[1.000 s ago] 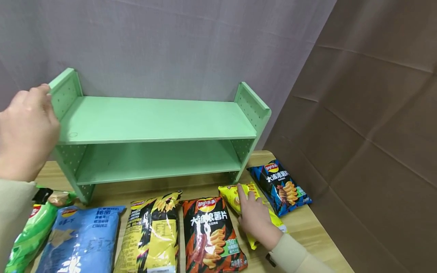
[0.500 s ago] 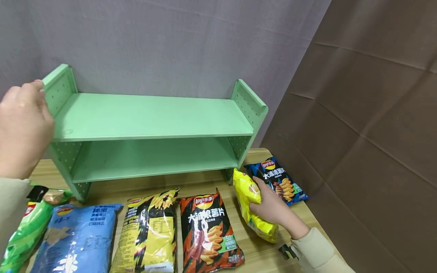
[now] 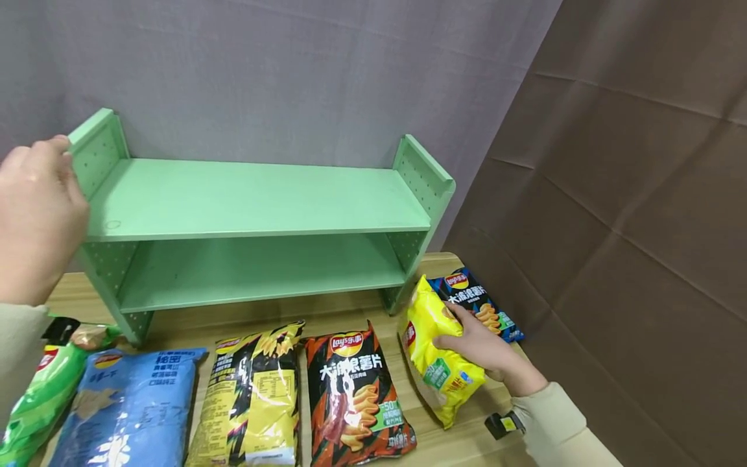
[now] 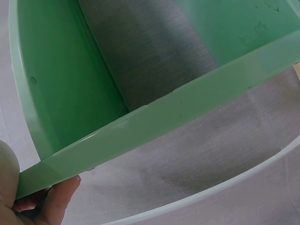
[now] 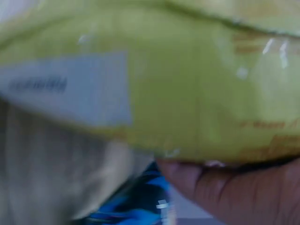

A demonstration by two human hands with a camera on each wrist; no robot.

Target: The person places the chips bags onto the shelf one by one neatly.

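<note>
My right hand point(image 3: 487, 347) grips a yellow bag of potato chips point(image 3: 428, 344) by its right side, tilted with its printed front towards the left. In the right wrist view, fingers point(image 5: 225, 187) press against the underside of the blurred yellow bag point(image 5: 187, 93). At far left, my left hand point(image 3: 37, 217) holds the upper edge of the left side panel of a mint-green two-tier shelf point(image 3: 262, 198). The left wrist view has the thumb and fingers on either side of the panel's edge point(image 4: 117, 136). Both tiers are bare.
Along the front of the wooden table point(image 3: 449, 438) lie a green bag point(image 3: 43, 395), a blue bag point(image 3: 131, 408), a black-and-yellow bag point(image 3: 251, 395) and a red-and-black bag point(image 3: 356, 395). A dark blue bag point(image 3: 475, 301) lies beside the brown wall covering point(image 3: 630, 227).
My right hand has taken hold of the yellow chip bag, raised it from lying flat and turned its front leftward. My left hand stays on the shelf panel; the head view shifts slightly.
</note>
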